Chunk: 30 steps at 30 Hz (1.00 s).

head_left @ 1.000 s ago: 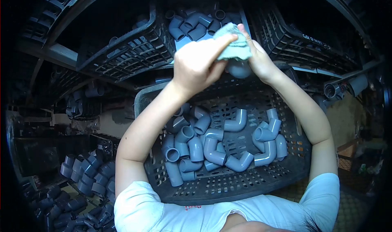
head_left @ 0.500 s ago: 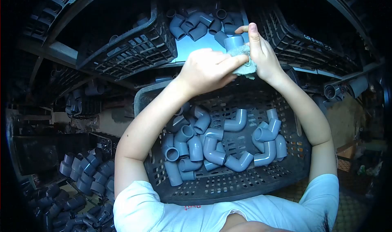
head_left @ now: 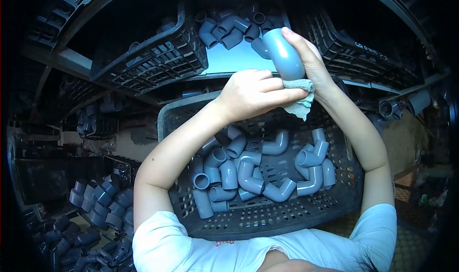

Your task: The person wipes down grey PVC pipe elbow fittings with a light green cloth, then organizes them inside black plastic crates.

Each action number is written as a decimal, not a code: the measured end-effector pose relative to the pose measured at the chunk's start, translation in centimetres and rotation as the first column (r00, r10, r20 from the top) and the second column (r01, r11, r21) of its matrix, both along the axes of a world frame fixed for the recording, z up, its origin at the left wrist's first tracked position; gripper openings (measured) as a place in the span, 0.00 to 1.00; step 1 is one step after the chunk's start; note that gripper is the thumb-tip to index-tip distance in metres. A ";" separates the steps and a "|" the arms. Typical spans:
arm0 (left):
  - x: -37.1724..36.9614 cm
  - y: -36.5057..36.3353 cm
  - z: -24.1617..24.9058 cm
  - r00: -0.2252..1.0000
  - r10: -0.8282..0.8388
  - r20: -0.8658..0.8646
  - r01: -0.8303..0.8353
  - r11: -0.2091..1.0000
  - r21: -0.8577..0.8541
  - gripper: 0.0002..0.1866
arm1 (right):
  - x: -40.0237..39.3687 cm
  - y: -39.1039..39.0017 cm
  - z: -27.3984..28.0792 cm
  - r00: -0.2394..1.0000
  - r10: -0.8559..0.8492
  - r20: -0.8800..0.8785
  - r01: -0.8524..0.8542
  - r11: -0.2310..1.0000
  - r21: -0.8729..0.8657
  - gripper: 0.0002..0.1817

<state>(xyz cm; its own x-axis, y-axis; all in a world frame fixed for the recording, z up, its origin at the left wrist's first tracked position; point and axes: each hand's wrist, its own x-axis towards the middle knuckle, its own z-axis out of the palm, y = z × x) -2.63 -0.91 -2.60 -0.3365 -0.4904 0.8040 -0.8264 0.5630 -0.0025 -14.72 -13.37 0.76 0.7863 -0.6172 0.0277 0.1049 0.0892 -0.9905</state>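
Observation:
My right hand (head_left: 309,59) is closed round a grey pipe elbow (head_left: 285,55), its thumb near the upper opening. A pale green cloth (head_left: 301,96) is pinched in my left hand (head_left: 256,94), just under the elbow's lower end. Both hands are above the far edge of a black crate (head_left: 191,224). Inside the crate lie several grey elbows (head_left: 248,176), spread to the left and right. The elbow's lower end is partly hidden behind my left fingers and the cloth.
Several more elbows lie on a light blue surface (head_left: 224,59) beyond the crate, between a left black basket (head_left: 148,56) and a right black basket (head_left: 363,52). A pile of grey fittings (head_left: 103,202) is at the lower left.
The elbow has turned and now shows its curved outer side. The cloth and my left hand have moved slightly right and down, from the elbow's end to below it.

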 end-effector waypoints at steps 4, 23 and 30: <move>0.1 0.1 0.7 0.995 0.097 -0.010 -0.098 0.994 -0.054 0.25 | -0.2 0.7 0.9 0.994 0.109 0.006 -0.109 0.993 0.053 0.26; 3.4 0.2 1.1 0.869 0.385 -0.312 -0.366 0.923 0.119 0.28 | 0.0 2.3 0.4 0.989 0.139 0.052 -0.139 0.990 0.010 0.29; 1.0 0.2 0.4 0.956 0.294 0.020 -0.294 0.956 -0.011 0.29 | 0.7 0.5 -0.5 0.966 0.199 0.165 -0.174 0.972 -0.156 0.28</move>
